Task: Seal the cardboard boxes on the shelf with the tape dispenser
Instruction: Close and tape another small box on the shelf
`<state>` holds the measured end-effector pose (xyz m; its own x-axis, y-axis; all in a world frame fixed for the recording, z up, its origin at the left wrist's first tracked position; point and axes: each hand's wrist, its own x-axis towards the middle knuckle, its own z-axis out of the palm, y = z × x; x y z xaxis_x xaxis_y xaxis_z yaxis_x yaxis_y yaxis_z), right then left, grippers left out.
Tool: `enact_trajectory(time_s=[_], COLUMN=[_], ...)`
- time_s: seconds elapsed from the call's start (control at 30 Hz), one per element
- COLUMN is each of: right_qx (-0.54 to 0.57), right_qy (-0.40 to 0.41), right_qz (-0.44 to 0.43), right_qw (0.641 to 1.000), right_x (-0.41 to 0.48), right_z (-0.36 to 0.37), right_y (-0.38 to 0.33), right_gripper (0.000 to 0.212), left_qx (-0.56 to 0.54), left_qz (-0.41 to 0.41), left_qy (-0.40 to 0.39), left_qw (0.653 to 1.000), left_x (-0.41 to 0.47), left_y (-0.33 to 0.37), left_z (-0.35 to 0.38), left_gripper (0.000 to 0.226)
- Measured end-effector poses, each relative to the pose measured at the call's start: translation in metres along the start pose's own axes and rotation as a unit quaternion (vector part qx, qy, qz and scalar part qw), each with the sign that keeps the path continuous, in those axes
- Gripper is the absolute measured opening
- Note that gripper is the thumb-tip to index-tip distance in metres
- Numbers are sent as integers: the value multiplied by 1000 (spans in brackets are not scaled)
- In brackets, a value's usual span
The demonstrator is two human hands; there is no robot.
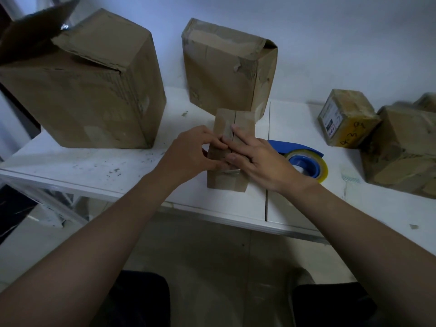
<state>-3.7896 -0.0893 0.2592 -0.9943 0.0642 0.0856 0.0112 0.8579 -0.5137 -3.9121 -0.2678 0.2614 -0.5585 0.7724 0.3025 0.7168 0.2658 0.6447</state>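
Currently both hands are on the small box (232, 128), which stands near the front edge of the white shelf (94, 161), dead centre of my view.

- Left hand (193, 154): comes in from 8 o'clock. Its fingers are bent, tips and thumb resting on the box's top face beside the centre seam. Whether they pinch something there or only press, I cannot tell.
- Right hand (257, 156): comes in from 4 o'clock. Its fingers are straight and spread, lying flat over the right flap, with the index tip at the seam. It grasps nothing.
- Small box: both top flaps are down and the seam between them runs from 12 to 6 o'clock. A shiny strip of tape (232, 171) shows at the near end of the top.
- Tape dispenser (304, 161): blue, loaded with a clear roll, and lying on the shelf at 3 o'clock of the small box. It sits just beyond the right hand; neither hand holds it.
- Large box (94, 95): at 10 o'clock, with one top flap standing up.
- Medium box (226, 67): at 12 o'clock, tilted back toward the wall, its top crumpled.
- Labelled box (344, 119): at 2 o'clock, with yellow writing on its side.
- Worn box (405, 152): farther out at 3 o'clock, touching the labelled box.
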Motion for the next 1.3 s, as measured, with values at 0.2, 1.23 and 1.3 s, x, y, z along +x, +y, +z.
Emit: enact_trajectory(time_s=[0.2, 1.23, 1.3], right_qx=[-115, 111, 178], right_qy=[18, 143, 169], right_qz=[7, 422, 421], right_qw=[993, 888, 873], right_x=[-4, -63, -67], right_z=[4, -44, -48], right_y=[-1, 96, 90], right_gripper=[70, 44, 42], left_qx=[11, 244, 232], left_qz=[17, -37, -53], left_qy=[3, -23, -25], left_qw=[1000, 969, 971], left_x=[-5, 9, 10], left_y=[-1, 57, 58], left_z=[3, 20, 20], left_gripper=[48, 42, 40])
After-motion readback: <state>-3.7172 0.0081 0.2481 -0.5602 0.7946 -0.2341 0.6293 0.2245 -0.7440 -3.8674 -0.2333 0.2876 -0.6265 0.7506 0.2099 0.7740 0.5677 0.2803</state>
